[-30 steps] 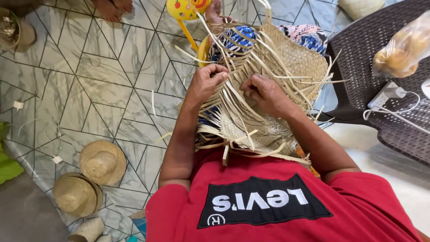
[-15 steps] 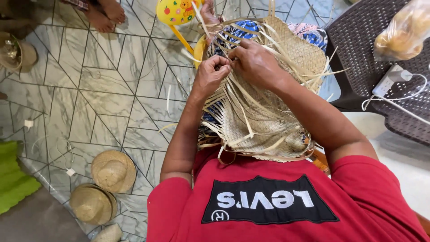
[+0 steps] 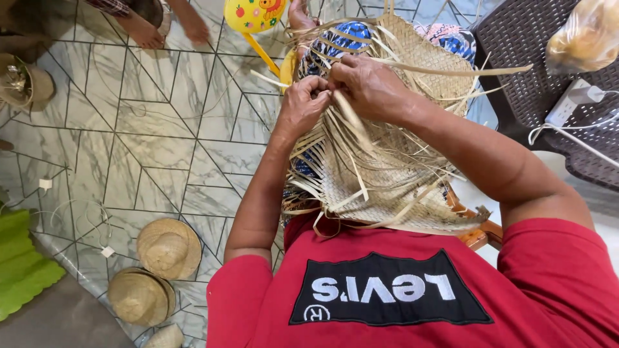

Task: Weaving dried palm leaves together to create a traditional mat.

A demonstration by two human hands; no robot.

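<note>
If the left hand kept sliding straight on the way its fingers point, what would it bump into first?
The left hand points toward the right hand, and their fingertips already look to be meeting on the loose straw strips of the woven straw piece. It would likely meet the right hand's fingers first, though depth is unclear.

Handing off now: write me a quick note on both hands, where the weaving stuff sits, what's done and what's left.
Left hand: pinching loose straw strips at the weave's upper edge.
Right hand: beside it, fingers gripping the same strips.
Half-woven straw piece: on the lap, against the red shirt.
Done: the lower part is tightly plaited.
Left: many loose strips stick out unwoven.
Finished straw hats lie on the tiled floor.
</note>
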